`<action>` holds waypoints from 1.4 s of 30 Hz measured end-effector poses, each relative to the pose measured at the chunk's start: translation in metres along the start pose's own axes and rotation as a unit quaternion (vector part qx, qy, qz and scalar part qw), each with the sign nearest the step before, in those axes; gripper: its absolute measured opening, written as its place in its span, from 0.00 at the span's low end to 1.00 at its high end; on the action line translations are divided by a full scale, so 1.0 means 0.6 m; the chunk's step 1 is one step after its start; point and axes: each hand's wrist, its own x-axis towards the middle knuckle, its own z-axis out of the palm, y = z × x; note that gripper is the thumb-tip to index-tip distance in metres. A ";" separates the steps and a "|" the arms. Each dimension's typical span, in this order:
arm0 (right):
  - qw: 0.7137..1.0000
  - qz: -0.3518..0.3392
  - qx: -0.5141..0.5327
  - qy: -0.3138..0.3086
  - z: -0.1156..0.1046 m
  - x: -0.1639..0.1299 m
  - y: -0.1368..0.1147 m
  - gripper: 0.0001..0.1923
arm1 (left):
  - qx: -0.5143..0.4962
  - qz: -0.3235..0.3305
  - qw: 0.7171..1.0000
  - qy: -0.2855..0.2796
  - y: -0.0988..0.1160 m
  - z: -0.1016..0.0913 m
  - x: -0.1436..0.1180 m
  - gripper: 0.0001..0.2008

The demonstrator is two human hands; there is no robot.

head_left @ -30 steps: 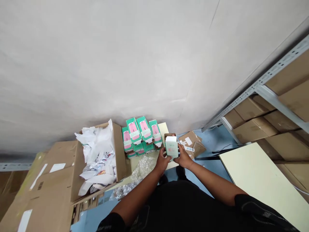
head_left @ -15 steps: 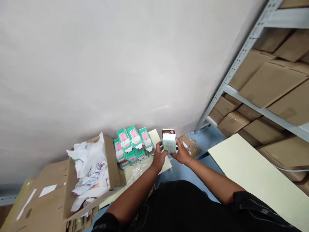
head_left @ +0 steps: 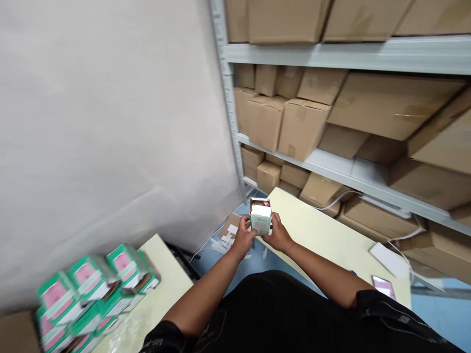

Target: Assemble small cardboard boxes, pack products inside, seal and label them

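Observation:
A small green-and-white carton (head_left: 261,218) with its top flap open is gripped from both sides, upright, in front of my body. My left hand (head_left: 243,237) clasps its left face and my right hand (head_left: 276,235) its right face. Something brown and pink shows inside the open top. A stack of several matching green cartons with pink panels (head_left: 91,290) lies blurred at the lower left on a pale yellow table (head_left: 165,289).
Grey metal shelving (head_left: 331,164) packed with brown cardboard boxes (head_left: 290,125) fills the right. A pale yellow board (head_left: 331,235) lies below it, with a white cable, a white flat item (head_left: 390,259) and a phone (head_left: 383,286). Small brown boxes (head_left: 231,230) lie on the blue floor.
The view has swung sharply right: the stack of green cartons and the box of white paper slid left, the shelving came into view. Both hands still hold the carton the same way.

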 end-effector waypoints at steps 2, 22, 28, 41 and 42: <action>0.999 0.016 0.000 0.031 -0.064 -0.019 0.031 0.46 | 0.019 -0.015 0.999 -0.032 -0.013 0.069 0.021 0.29; 0.940 0.176 -0.087 0.278 -0.249 -0.107 0.132 0.38 | 0.117 -0.099 0.932 -0.328 -0.079 0.324 0.173 0.29; 0.918 0.218 -0.125 0.309 -0.231 -0.103 0.133 0.37 | 0.133 -0.122 0.910 -0.374 -0.102 0.327 0.208 0.31; 0.901 0.314 -0.147 0.262 -0.247 -0.154 0.181 0.37 | 0.197 -0.124 0.900 -0.367 -0.155 0.360 0.192 0.29; 0.904 0.312 -0.142 0.255 -0.249 -0.160 0.190 0.38 | 0.207 -0.127 0.900 -0.362 -0.160 0.363 0.188 0.29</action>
